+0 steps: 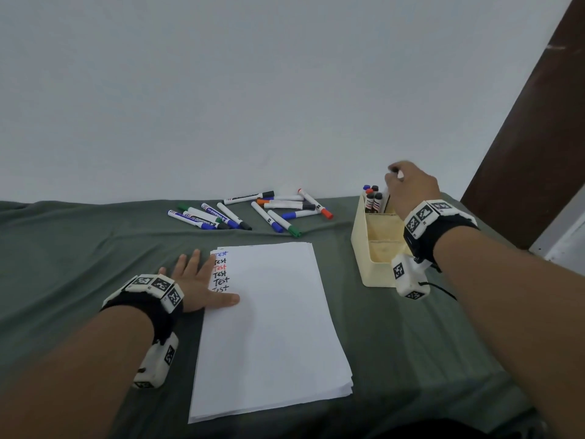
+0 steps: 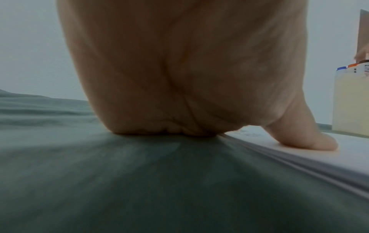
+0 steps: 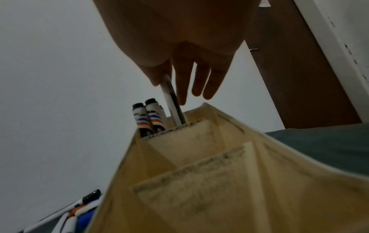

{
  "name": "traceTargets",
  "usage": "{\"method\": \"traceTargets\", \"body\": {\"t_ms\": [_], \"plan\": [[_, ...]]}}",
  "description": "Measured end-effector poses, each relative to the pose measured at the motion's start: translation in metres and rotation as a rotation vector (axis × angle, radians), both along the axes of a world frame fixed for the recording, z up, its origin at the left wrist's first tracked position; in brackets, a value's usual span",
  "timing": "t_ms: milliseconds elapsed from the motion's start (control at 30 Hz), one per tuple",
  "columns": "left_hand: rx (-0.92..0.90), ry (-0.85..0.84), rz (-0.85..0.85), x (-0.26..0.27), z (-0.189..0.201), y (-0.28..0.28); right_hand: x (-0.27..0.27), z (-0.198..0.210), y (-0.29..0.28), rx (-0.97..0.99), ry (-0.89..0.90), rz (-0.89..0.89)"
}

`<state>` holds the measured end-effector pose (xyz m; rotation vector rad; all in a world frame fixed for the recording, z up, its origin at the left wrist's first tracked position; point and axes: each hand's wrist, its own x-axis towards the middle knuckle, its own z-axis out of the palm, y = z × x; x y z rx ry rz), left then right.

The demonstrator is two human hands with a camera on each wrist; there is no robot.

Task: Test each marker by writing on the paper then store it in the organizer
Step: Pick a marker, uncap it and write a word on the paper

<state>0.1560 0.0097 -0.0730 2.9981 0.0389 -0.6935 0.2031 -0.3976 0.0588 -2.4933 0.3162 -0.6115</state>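
Note:
A stack of white paper [image 1: 275, 321] lies on the green cloth, with "Test" written several times down its top left edge. My left hand [image 1: 198, 280] lies flat, thumb [image 2: 311, 141] pressing the paper's left edge. A cream organizer [image 1: 375, 248] stands at the right, with several capped markers [image 1: 372, 198] upright in its far compartment. My right hand [image 1: 408, 188] is above that compartment and pinches a white marker [image 3: 169, 97] whose lower end is inside the far compartment of the organizer [image 3: 219, 157]. Its other fingers hang straight.
Several loose markers [image 1: 250, 210] lie scattered on the cloth beyond the paper, near the white wall. The organizer's two nearer compartments [image 1: 384, 245] hold nothing. A dark brown door frame [image 1: 522, 137] rises at the right.

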Motion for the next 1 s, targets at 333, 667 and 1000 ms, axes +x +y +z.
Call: {"method": "traceTargets", "body": {"t_ms": [333,667,1000], "plan": [[-0.006,0.004,-0.001,-0.002,0.002,0.000,0.010,-0.006,0.019,-0.288,0.000,0.021],[0.000,-0.006,-0.014,-0.002,0.001,0.000,0.000,-0.054,0.131,-0.338,0.384,0.667],[-0.004,-0.040,-0.004,0.003,-0.010,0.006,-0.011,-0.113,0.143,-0.546,0.702,0.730]]}}
